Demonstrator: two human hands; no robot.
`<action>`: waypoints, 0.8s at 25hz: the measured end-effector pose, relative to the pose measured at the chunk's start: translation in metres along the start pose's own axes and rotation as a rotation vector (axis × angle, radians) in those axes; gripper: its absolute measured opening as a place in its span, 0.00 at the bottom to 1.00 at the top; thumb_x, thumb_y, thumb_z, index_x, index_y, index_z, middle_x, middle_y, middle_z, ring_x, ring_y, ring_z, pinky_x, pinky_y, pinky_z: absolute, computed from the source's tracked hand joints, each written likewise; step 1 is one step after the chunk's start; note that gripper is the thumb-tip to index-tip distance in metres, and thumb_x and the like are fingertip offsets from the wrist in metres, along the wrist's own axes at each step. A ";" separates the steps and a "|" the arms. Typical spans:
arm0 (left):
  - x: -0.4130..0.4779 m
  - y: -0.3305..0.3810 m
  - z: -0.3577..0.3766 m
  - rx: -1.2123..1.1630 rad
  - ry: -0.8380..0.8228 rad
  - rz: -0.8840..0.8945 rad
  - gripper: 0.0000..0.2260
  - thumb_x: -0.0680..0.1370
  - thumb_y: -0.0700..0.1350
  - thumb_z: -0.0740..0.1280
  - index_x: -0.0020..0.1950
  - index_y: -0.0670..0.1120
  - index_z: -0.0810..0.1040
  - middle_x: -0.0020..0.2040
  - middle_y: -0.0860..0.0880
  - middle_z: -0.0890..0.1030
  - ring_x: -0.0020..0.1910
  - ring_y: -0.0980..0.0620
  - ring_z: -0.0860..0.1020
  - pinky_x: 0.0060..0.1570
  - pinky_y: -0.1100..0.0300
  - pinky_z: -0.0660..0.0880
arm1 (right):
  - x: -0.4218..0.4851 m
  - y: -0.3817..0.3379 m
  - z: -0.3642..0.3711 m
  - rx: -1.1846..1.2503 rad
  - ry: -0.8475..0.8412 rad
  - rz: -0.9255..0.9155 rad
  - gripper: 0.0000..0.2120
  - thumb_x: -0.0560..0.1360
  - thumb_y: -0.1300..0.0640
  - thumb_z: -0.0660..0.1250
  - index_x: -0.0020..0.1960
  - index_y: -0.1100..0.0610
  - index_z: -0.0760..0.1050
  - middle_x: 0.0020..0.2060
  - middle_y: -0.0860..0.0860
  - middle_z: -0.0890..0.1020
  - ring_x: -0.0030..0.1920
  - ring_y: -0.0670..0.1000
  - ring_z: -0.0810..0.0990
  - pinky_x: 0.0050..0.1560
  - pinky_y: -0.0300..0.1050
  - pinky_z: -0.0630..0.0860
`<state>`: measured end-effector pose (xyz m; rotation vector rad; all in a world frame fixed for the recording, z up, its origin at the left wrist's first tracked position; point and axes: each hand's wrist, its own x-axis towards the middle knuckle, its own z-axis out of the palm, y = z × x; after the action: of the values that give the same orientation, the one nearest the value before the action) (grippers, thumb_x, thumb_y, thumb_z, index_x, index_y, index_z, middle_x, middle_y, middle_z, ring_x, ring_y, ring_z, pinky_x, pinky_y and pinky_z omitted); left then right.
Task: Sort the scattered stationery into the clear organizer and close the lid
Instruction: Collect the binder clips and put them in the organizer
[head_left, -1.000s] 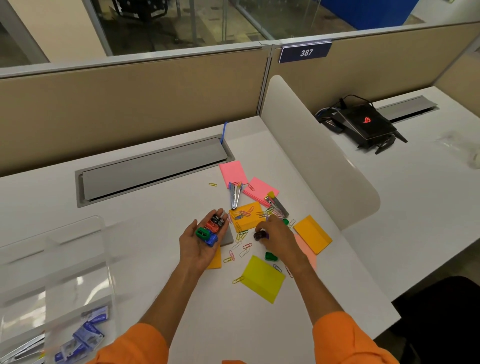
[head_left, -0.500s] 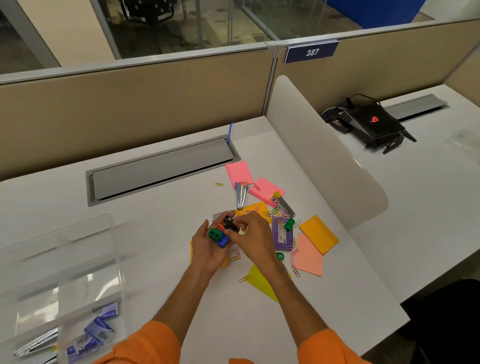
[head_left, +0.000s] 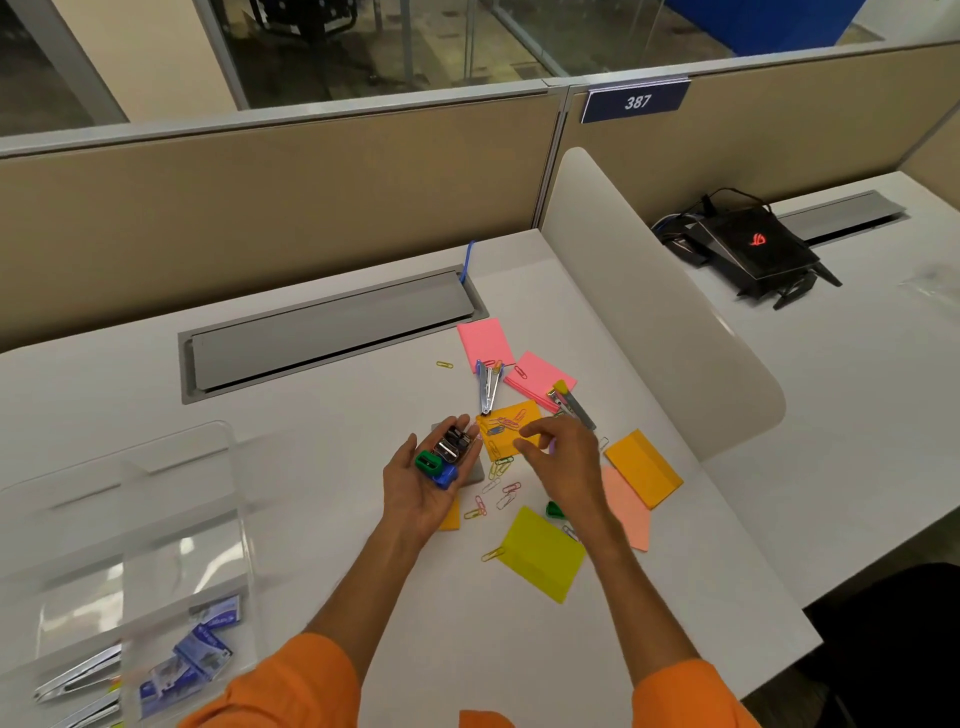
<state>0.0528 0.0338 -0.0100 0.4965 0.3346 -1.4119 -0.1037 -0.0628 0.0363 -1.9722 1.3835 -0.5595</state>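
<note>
The person's left hand is lying palm up above the desk, its fingers close together and only slightly bent, cradling a heap of sharpeners: a green one, a blue one and some dark ones. The right hand is hovering palm down just to the right of it, fingers loosely spread and gently bent, thumb apart from the forefinger, pinching nothing. It is hanging over an orange note that is carrying several paper clips; more clips are lying loose between the two hands.

Around the hands the rest of the stationery is lying scattered: two pink notes toward the far side, a staple remover touching the nearer edge of one, a yellow note close to the person, an orange pad to the right, and a lone green sharpener beside the right wrist.

The organizer is standing well apart at the desk's near left corner, its lid raised. Blue boxes are sitting in one compartment, and metal tools in the one to its left.
</note>
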 end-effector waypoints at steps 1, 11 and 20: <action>0.001 0.001 -0.001 -0.006 0.002 0.000 0.26 0.83 0.52 0.51 0.59 0.34 0.80 0.65 0.37 0.77 0.65 0.37 0.76 0.63 0.42 0.73 | 0.000 0.011 -0.009 -0.044 -0.026 0.017 0.07 0.71 0.57 0.75 0.49 0.52 0.82 0.43 0.50 0.80 0.42 0.46 0.76 0.43 0.41 0.76; 0.006 -0.004 -0.009 0.030 -0.013 -0.033 0.28 0.83 0.54 0.50 0.60 0.35 0.80 0.66 0.37 0.77 0.70 0.39 0.71 0.65 0.45 0.72 | -0.024 0.064 -0.031 -0.471 -0.473 -0.062 0.18 0.71 0.55 0.75 0.59 0.51 0.75 0.58 0.53 0.74 0.60 0.53 0.74 0.52 0.43 0.77; 0.004 -0.010 -0.006 0.027 0.051 -0.037 0.26 0.83 0.55 0.52 0.66 0.36 0.76 0.67 0.37 0.76 0.66 0.39 0.75 0.63 0.44 0.74 | -0.035 0.049 -0.021 -0.294 -0.275 0.039 0.17 0.71 0.48 0.74 0.56 0.55 0.79 0.53 0.52 0.76 0.55 0.50 0.76 0.48 0.41 0.77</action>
<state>0.0435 0.0333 -0.0187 0.5519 0.3680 -1.4429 -0.1624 -0.0469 0.0167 -2.1492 1.3856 -0.0613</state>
